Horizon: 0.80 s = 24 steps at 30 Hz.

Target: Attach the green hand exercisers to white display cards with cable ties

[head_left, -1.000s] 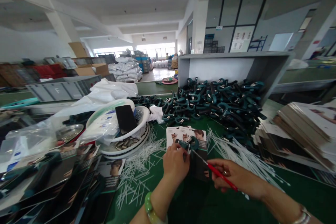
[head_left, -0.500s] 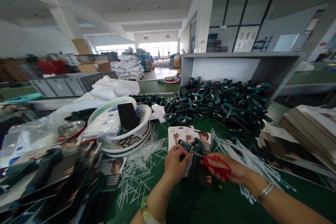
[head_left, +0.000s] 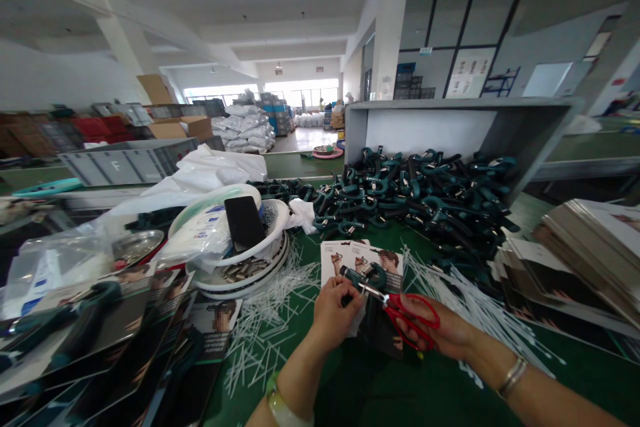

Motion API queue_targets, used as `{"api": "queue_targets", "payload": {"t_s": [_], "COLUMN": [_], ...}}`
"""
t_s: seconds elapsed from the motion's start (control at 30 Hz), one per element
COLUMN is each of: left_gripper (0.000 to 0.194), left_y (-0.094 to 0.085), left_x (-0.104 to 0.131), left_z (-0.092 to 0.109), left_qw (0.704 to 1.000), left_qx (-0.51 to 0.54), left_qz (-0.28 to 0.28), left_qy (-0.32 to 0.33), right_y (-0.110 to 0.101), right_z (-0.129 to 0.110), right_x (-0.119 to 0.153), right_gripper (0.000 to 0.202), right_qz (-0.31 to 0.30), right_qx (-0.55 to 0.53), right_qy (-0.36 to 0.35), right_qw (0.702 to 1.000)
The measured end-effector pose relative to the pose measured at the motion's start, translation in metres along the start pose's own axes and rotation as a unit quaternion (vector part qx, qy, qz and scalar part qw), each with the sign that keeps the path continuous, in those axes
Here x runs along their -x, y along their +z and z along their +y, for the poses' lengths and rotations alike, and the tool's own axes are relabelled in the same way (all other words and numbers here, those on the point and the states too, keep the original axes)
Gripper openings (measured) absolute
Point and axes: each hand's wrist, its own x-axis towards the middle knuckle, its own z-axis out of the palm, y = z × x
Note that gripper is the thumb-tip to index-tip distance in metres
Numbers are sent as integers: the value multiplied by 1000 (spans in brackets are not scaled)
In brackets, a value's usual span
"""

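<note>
My left hand (head_left: 337, 312) is closed around the near end of a dark green C-shaped tube cutter (head_left: 376, 276), which lies over a printed backing card (head_left: 394, 265). Its fingertips hide part of the tool and the card. In my right hand (head_left: 450, 330) is a pair of red-handled scissors (head_left: 424, 312), the fingers through the loops. The scissor blades point left, with their tips at the cutter beside my left fingertips. Whether a tie lies between the blades is too small to make out.
Loose tube cutters (head_left: 410, 190) spill from a tipped grey crate (head_left: 537, 147) ahead. White cable ties (head_left: 493, 310) lie on the right, cut-off pieces (head_left: 260, 320) on the left. Stacked cards (head_left: 590, 247) stand far right; carded cutters (head_left: 115, 340), bowls (head_left: 283, 213) and a phone (head_left: 244, 223) sit left.
The scissor handles have spread wider apart, and the silver blades show more plainly. My right hand has shifted slightly right and down. My left hand holds nearly the same place.
</note>
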Motion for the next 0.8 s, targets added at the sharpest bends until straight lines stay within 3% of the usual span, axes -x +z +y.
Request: {"api": "queue_targets", "payload": {"t_s": [0.23, 0.37, 0.53, 0.63, 0.73, 0.8], "left_gripper": [11, 12, 12, 16, 30, 40], "left_y": [0, 0, 2, -1, -11, -18], "left_x": [-1, 1, 1, -2, -1, 4], "left_z": [-2, -2, -3, -9, -17, -20], "left_qw": [1000, 1000, 999, 996, 977, 979], "left_qx": [-19, -13, -11, 17, 51, 32], "left_qz": [-2, 4, 38, 85, 173, 165], "left_qy": [11, 12, 21, -27, -117, -111], "right_y": [1, 5, 3, -2, -5, -2], "right_z": [-19, -25, -14, -16, -34, -51], "right_x": [-11, -13, -9, -3, 7, 10], "right_gripper": [39, 37, 41, 44, 49, 52], "right_qz": [-87, -46, -18, -27, -89, -121], "right_qx": [173, 276, 313, 346, 419, 478], "right_qy": [-16, -22, -57, -58, -28, -31], "right_qw": [981, 960, 948, 936, 903, 869]}}
